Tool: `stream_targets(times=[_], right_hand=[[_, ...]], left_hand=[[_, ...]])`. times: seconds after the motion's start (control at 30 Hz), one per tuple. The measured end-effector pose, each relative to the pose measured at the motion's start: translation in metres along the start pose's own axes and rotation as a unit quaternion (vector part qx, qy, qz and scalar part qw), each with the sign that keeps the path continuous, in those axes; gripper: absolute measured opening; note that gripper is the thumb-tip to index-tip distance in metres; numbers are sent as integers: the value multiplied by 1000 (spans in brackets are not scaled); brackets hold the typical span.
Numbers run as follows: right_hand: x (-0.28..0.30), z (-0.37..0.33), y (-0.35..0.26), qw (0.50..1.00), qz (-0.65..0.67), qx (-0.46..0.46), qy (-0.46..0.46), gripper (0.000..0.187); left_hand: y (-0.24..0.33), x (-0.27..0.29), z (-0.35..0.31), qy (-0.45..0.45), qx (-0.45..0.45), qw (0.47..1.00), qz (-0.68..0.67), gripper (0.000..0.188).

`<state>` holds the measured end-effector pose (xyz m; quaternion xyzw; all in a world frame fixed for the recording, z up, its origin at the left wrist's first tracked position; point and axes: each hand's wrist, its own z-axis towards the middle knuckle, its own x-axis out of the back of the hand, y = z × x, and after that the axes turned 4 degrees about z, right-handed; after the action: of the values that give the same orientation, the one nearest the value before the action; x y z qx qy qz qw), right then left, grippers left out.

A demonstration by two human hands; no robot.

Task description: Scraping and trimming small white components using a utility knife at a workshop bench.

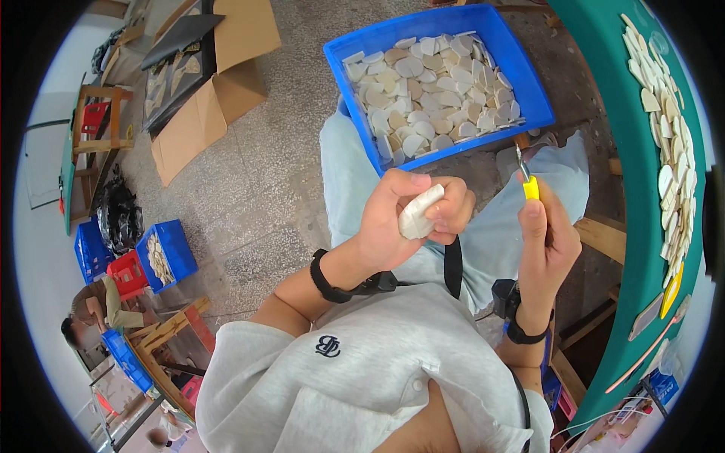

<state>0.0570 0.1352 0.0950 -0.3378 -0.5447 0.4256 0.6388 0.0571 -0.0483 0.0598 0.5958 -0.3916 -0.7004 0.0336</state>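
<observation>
White, flat and fan-shaped, the piece (420, 212) sits pinched in the left hand (400, 219) over the lap, near the blue crate (355, 102) of similar pieces. The right hand (545, 245) grips a yellow-handled tool (529, 181) beside it; I think its thin tip can slip off the small edge and hurt the left fingers (453, 204).

One wide fisheye view, worn on the person's head, looks steeply down over the grey sweatshirt chest (362, 370) and lap to the speckled concrete floor (279, 174). It sits close to both raised hands, which come in from the lower edge. Straight lines bow toward the dark round rim: the green-topped table (642, 226) curves along the right edge, and the blue plastic crate of pale flat pieces (521, 68) lies ahead at the top.
</observation>
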Motion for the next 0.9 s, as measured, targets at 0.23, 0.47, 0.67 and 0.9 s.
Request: stream_targets(times=[0.23, 0.47, 0.67, 0.9], right_hand=[[1, -4, 3, 999, 34, -25, -26, 23], [9, -5, -3, 997, 28, 36, -67, 23], [18, -5, -17, 979, -81, 120, -144, 32], [18, -5, -23, 965, -149, 155, -147, 34]], left_hand=[[-4, 2, 3, -7, 14, 1000, -18, 38], [-2, -9, 3, 54, -46, 980, 185, 48], [-2, -13, 4, 81, -167, 858, 479, 37], [-1, -11, 4, 87, -204, 807, 547, 35]])
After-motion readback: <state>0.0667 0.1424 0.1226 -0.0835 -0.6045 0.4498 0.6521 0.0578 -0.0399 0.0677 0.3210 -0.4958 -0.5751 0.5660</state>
